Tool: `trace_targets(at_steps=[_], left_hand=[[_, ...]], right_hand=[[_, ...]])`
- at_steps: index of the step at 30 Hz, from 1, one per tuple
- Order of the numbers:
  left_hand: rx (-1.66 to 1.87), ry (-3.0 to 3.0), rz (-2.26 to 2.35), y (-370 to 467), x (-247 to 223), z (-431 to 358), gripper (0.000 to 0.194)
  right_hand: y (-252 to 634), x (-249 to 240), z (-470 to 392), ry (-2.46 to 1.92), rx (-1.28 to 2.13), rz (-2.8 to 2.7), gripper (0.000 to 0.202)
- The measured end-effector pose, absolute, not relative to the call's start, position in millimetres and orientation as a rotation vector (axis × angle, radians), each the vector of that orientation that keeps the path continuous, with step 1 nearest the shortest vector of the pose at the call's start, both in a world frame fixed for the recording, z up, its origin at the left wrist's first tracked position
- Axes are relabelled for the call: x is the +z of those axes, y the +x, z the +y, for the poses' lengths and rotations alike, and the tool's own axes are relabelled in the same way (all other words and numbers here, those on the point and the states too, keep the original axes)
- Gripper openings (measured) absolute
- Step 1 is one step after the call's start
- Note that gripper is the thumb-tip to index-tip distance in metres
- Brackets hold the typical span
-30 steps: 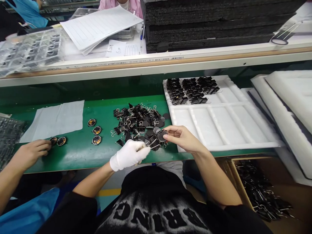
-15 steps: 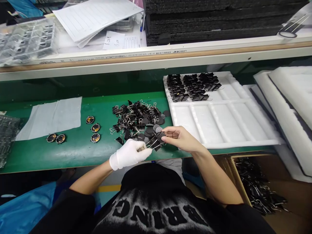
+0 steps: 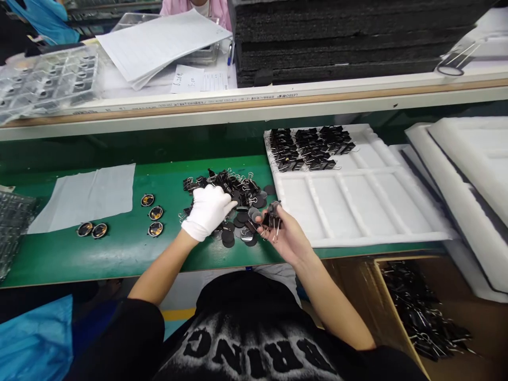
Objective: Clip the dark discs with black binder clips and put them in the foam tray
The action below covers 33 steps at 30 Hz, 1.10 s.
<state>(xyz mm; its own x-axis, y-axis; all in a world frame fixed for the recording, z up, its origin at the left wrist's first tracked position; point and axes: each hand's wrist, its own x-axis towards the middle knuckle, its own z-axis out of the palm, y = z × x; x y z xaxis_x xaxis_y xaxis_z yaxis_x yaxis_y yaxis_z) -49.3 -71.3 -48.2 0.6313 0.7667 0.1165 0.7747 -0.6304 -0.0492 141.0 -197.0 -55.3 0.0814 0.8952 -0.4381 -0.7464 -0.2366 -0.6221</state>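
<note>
My left hand (image 3: pixel 209 210), in a white glove, reaches over the pile of black binder clips (image 3: pixel 238 184); its fingertips are partly hidden among them. My right hand (image 3: pixel 289 233) is bare and turned palm up, its fingers curled round a black binder clip (image 3: pixel 272 219) with silver handles. Dark round discs (image 3: pixel 227 236) lie scattered between the hands, on the green table (image 3: pixel 159 256). To the right, a white foam tray (image 3: pixel 317 242) bears rows of black clips (image 3: pixel 286 151) in its back left compartments.
Several round amber-and-black pieces (image 3: pixel 155 228) lie at left near a white sheet (image 3: pixel 91 196). A cardboard box of clips (image 3: pixel 428 317) is low at right. White foam trays (image 3: pixel 476 153) stack at far right. A shelf edge (image 3: pixel 238 106) crosses behind.
My left hand has left the clip near my right hand and moved up over the pile. My right hand has turned palm up with the clip. The view has shifted slightly.
</note>
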Motion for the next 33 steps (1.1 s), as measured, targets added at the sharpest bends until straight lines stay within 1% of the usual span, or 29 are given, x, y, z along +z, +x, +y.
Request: trace_targets(at_steps=[1,3,6,8,11,14,17,19,23,26,30,33], left_hand=[[-0.254,-2.777,-1.311,-50,-47,-70,0.042],[-0.626,-2.814,-1.333,-51,-43,-73,0.039],[-1.215,-2.859,-1.304,-49,-34,-88,0.032],[-1.414,-2.921,-1.28,-47,-26,-101,0.03],[-1.479,-3.027,-1.323,-45,-14,-115,0.032],[-1.589,-3.059,-1.531,-42,-6,-120,0.038],[-1.482,-2.972,-1.798,-32,-3,-122,0.045],[-1.404,-2.872,-1.875,-22,-3,-125,0.049],[-1.546,-2.744,-1.925,-6,-4,-126,0.057],[-1.534,-2.789,-1.935,-2,-2,-118,0.062],[-1.533,-2.808,-1.901,-3,4,-107,0.061],[-1.601,-2.832,-1.839,-1,6,-104,0.062]], right_hand=[[140,-56,-199,-0.982,1.551,-0.281,0.033],[137,-58,-204,-1.05,1.511,-0.476,0.031],[129,-62,-205,-1.105,1.335,-0.829,0.029],[122,-63,-203,-1.093,1.193,-0.994,0.022],[114,-62,-202,-1.05,1.067,-1.115,0.011],[108,-62,-203,-1.055,0.963,-1.214,0.01],[101,-63,-205,-1.096,0.869,-1.211,0.011],[97,-64,-206,-1.104,0.867,-1.14,0.011],[92,-65,-211,-1.097,0.911,-1.034,0.012],[92,-69,-217,-1.134,0.858,-1.082,0.013],[96,-76,-223,-1.237,0.738,-1.059,0.019],[100,-76,-223,-1.303,0.79,-1.013,0.023]])
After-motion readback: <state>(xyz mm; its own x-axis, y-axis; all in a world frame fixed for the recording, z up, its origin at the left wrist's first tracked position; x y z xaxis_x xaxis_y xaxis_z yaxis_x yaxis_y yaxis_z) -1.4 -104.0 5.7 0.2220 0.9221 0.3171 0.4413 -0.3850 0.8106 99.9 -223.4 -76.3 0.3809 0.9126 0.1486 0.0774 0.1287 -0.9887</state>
